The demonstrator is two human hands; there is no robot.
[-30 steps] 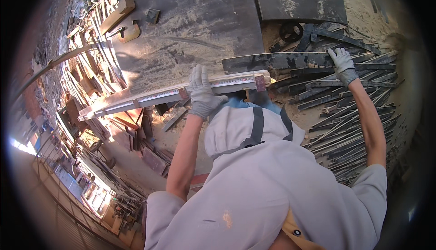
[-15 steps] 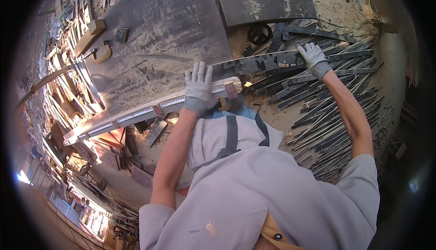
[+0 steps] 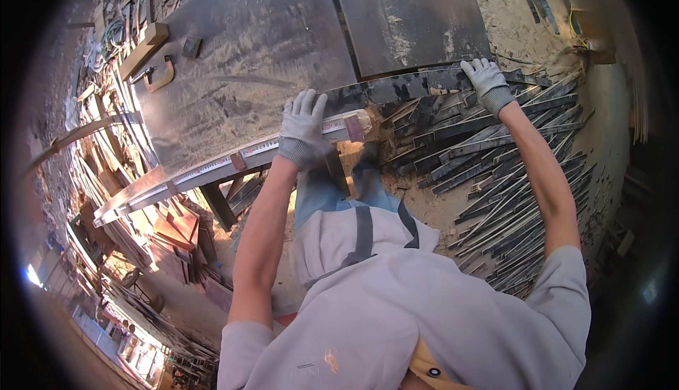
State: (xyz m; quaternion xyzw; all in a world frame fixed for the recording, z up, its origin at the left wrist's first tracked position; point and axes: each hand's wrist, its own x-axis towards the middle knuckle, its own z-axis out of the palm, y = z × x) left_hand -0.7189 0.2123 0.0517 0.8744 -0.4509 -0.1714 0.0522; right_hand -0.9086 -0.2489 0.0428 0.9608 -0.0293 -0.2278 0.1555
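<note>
My left hand [image 3: 304, 124], in a grey work glove, lies flat with fingers stretched out at the left end of a long dark strip [image 3: 403, 87]. Its wrist crosses a measuring rule [image 3: 262, 147] along the near edge of the dark worktable [image 3: 247, 50]. My right hand [image 3: 486, 84], also gloved, has its fingers bent over the strip's right end, beside the corner of a dark panel [image 3: 417, 15]. The thumb is hidden. The strip runs along the panel's near edge.
A C-clamp [image 3: 161, 76], a wooden block [image 3: 145, 49] and a small dark block [image 3: 191, 47] rest on the worktable's left side. Dark offcut strips [image 3: 523, 170] pile up at the right. More wood scraps [image 3: 177, 227] lie at the lower left.
The dark panel's near edge and the strip have come together, closing the gap where a black wheel showed. Both hands have shifted slightly away from me, the left a little leftward.
</note>
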